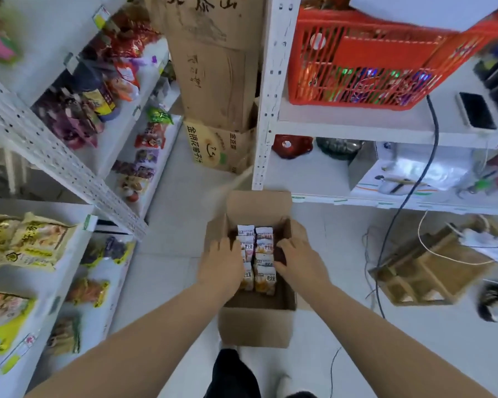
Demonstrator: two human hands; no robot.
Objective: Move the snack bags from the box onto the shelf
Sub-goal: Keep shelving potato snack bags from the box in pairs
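Note:
An open cardboard box (256, 326) stands on the floor below me. Inside it, two rows of small white and orange snack bags (263, 254) stand upright. My left hand (220, 262) reaches into the box and lies against the left row, fingers down beside the bags. My right hand (295, 258) reaches in from the right, fingers curled at the right row's side. Whether either hand grips a bag is hidden. The white shelf (69, 248) on the left holds yellow snack packs (20, 242).
A white rack (357, 130) on the right carries a red basket (371, 58) and a phone (476, 110). Tall cardboard boxes (213, 81) stand at the aisle's end. A wooden crate (426, 271) and cables (400, 211) lie on the floor to the right.

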